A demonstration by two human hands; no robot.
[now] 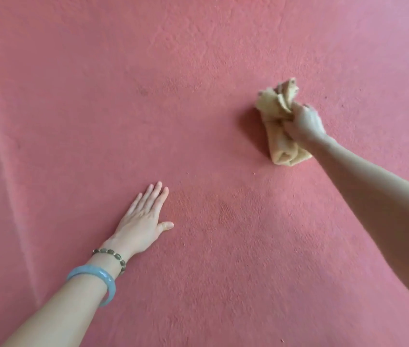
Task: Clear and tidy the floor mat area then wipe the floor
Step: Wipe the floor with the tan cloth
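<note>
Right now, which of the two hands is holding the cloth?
The right hand grips the bunched yellow cloth; the left hand, wearing bracelets, lies flat and empty on the red floor.

The floor (198, 121) under me looks matt, grainy red; my cloth (277, 113) is soft, crumpled tan fabric; my bangle (98, 275) is glossy and smooth.

- The middle of the cloth (275, 113) is covered by the right hand (303, 122), which is blurred.
- Both forearms are cut off by the picture's edges.
- The left hand (143, 221) palm is hidden against the floor (198, 71).
</note>
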